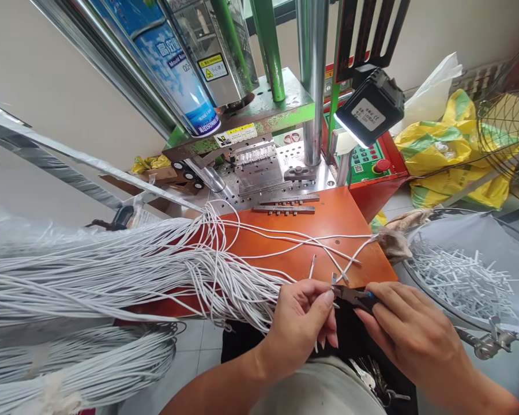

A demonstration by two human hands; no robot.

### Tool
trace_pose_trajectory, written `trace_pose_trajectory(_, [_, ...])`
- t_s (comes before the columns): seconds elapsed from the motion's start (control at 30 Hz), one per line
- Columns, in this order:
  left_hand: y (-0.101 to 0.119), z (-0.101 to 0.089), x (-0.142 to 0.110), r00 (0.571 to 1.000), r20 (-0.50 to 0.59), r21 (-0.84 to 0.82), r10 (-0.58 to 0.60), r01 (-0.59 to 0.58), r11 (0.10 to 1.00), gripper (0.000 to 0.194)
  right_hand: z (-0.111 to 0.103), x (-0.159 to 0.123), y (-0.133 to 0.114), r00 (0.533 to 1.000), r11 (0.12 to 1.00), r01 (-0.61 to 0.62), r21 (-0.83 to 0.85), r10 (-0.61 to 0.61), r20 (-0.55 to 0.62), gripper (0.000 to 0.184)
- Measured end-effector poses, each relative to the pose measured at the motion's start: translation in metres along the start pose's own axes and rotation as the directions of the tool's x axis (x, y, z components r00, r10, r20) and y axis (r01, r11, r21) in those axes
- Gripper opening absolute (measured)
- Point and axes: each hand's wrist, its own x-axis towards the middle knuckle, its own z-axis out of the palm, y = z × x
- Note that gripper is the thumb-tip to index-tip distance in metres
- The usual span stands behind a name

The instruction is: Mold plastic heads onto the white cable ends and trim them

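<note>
A thin white cable (324, 288) was pinched between the fingers of the left hand (300, 325) at the near edge of the orange desk (328, 222), while small cutters (352, 295) were gripped in the right hand (409, 328). A fingertip could be nicked, the blades lying so close. The big wire bundle (112, 271) crowded the left; clippings filled a tray (462, 276)

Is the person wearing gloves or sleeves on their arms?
No. The left hand and right hand are bare, without gloves, rings or a watch in view. Both forearms are uncovered as far as the picture shows. Fingernails on the left hand look longish.
</note>
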Motion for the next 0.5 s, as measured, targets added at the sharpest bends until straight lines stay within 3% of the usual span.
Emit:
trace_pose_trajectory(0.2, [-0.002,0.0,-0.002,1.0,-0.024,0.026,-0.013,0.014,1.0,0.044,-0.005,-0.003,0.006,0.998,0.997,0.029,0.065,-0.033,0.062,0.022])
trace_pose_trajectory(0.3, [-0.003,-0.002,0.0,1.0,-0.022,0.001,-0.008,0.008,1.0,0.042,-0.005,0.003,0.018,0.998,0.989,-0.013,0.144,0.003,0.069,0.026])
trace_pose_trajectory(0.43, [-0.002,0.002,0.002,0.996,-0.035,-0.046,0.082,-0.084,0.995,0.039,0.012,0.047,0.057,0.979,0.979,-0.204,-0.007,0.204,0.008,0.033])
trace_pose_trajectory(0.5, [0.003,0.006,0.002,0.989,-0.036,-0.041,0.141,-0.143,0.989,0.037,0.025,0.079,0.078,0.968,0.968,-0.243,-0.068,0.246,0.044,0.038])
